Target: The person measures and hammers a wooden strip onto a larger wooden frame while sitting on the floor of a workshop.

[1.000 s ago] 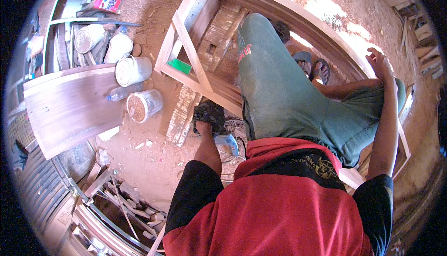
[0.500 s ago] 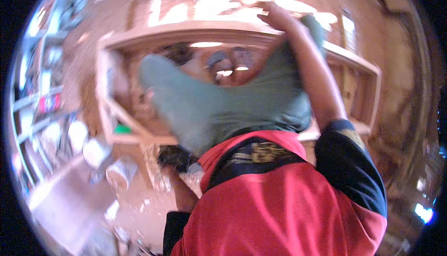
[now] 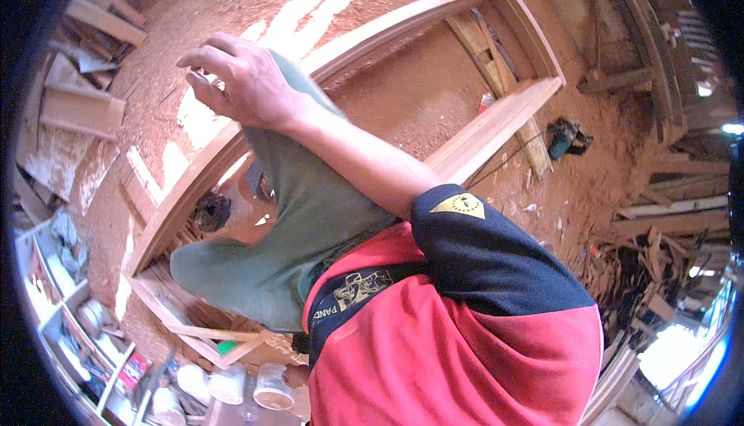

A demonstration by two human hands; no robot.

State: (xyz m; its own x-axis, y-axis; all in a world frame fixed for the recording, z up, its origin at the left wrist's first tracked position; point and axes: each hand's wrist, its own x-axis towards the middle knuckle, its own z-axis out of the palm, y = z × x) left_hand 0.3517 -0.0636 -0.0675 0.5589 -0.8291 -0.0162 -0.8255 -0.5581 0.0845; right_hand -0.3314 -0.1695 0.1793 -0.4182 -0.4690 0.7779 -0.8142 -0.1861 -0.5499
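My right hand (image 3: 242,81) rests over my bent right knee, near the wooden frame's long far rail. Its fingers are loosely curved and apart, with nothing in them. Of my left hand (image 3: 295,376) only a small part shows beside the hem of my red shirt; the fingers are hidden. A sliver of a dark object (image 3: 299,341) shows just above it, too covered to name. The long rectangular wooden frame (image 3: 411,17) lies on the reddish ground around my legs. A green item (image 3: 225,346) sits by the frame's braced near corner.
A corded power tool (image 3: 568,139) lies on the ground to the right. White buckets (image 3: 273,386) stand beside a shelf (image 3: 58,319) at lower left. Planks (image 3: 81,112) lean at upper left; scrap wood (image 3: 651,271) is heaped at right. A dark bundle (image 3: 211,210) lies inside the frame.
My view has turned, so the frame now slants across the picture. My right hand remains over the knee. My left hand, earlier by a dark object, is now mostly behind my shirt.
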